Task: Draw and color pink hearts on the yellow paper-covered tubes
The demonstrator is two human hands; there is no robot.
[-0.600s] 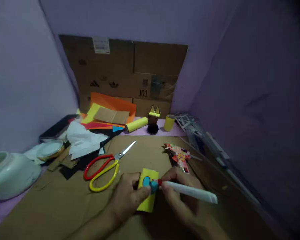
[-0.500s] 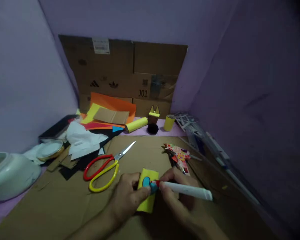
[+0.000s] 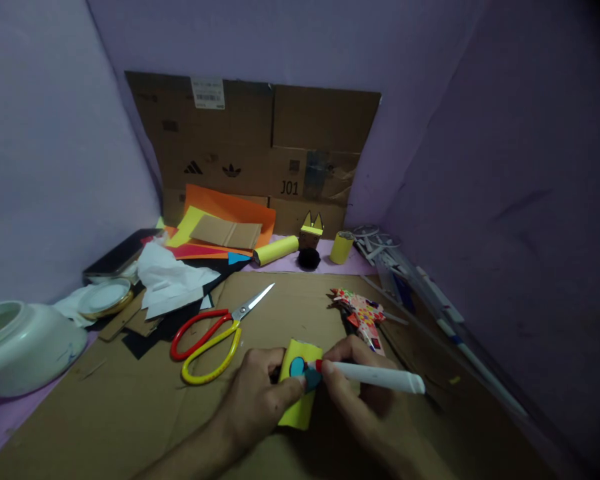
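Observation:
My left hand [image 3: 260, 400] is closed round a small yellow paper roll [image 3: 300, 407] with blue cut-out shapes [image 3: 297, 366] stuck on it, holding it on the cardboard sheet [image 3: 130, 413]. My thumb presses a blue piece against the roll. My right hand [image 3: 353, 393] grips a white glue stick with a red tip [image 3: 375, 378]. Its tip touches the blue shape beside my left thumb.
Red-and-yellow scissors [image 3: 213, 331] lie just left of my hands. A patterned paper figure [image 3: 361, 312] lies behind my right hand. Coloured paper sheets [image 3: 215, 230], yellow rolls [image 3: 276, 250], a white pot [image 3: 20, 347] and a flattened box [image 3: 260, 147] against the wall surround the sheet.
The glue stick has swung slightly and its tip stays at the blue shape. The view has shifted a little; both hands remain on the roll.

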